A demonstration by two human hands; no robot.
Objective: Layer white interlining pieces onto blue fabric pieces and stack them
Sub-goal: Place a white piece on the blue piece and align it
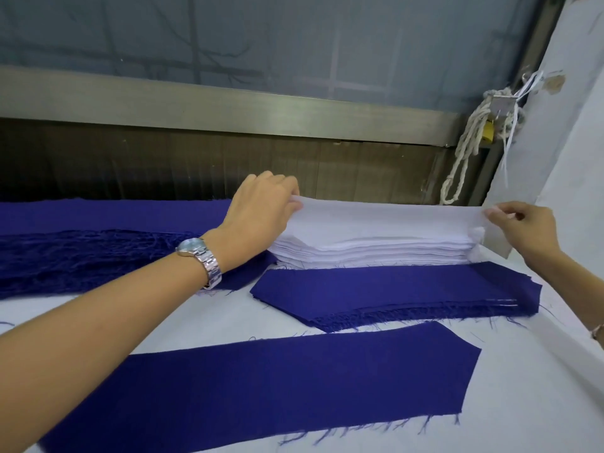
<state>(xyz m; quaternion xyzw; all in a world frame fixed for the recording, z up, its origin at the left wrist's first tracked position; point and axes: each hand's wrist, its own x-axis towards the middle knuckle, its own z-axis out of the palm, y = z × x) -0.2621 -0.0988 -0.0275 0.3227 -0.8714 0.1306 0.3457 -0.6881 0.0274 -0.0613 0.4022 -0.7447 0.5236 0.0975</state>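
One long blue fabric piece with a pointed right end (261, 387) lies nearest on the white-covered bench (523, 403), well short of both hands, with no interlining on it. Beyond it, just short of the hands, sits a stack of like blue pieces (392, 289). Further on, the left hand (261, 204) and right hand (523, 230) each pinch one end of the top thin white interlining sheet (376, 214), held above its white pile (376, 253).

Step judged: picking up interlining. The next move calls for carrying the sheet nearward over the blue stack and matching its edges to the single piece.

The path nearward looks open. A frayed blue heap (81, 256) lies left of the left hand, and a pale wall panel (572, 125) stands close right of the right hand.
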